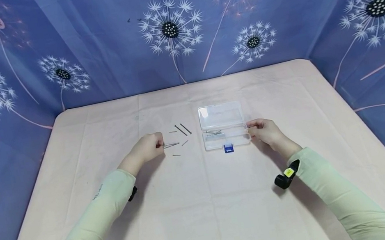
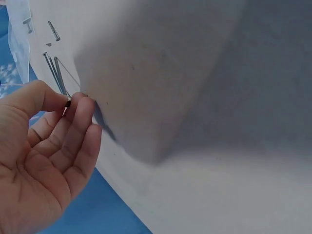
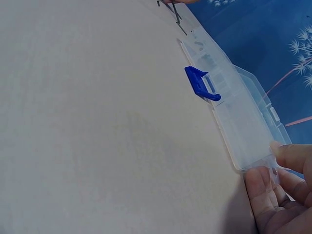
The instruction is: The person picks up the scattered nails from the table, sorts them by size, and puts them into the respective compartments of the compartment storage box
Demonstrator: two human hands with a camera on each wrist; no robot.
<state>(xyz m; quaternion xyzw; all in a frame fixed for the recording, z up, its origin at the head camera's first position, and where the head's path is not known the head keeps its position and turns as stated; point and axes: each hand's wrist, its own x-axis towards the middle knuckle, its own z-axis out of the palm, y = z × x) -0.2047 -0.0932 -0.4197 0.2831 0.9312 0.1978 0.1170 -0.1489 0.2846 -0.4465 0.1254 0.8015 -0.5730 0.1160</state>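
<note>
Toward the table's (image 1: 178, 221) far edge, the left hand (image 1: 148, 146) pinches a slim metal piece (image 1: 175, 143) near nails (image 1: 181, 130); the right hand (image 1: 268, 132) grips a clear box (image 1: 234, 139), likely steadying it.

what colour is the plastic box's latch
The latch is blue, seen best in the right wrist view.

Pale pink cloth (image 1: 209, 208) gives a broad path between the pale-green-sleeved arms (image 1: 107, 201) to the open, clear plastic box (image 1: 236, 141). Its tray is reachable from above; the clear lid (image 1: 227, 114) lines the far side, the right hand (image 1: 267, 131) blocks the right end, and a blue plastic latch (image 1: 228, 148) juts out in front. Leftward, slim grey metal nails (image 1: 181, 130) and the left hand (image 1: 149, 147) obstruct, leaving a narrow lane beside the box.
</note>
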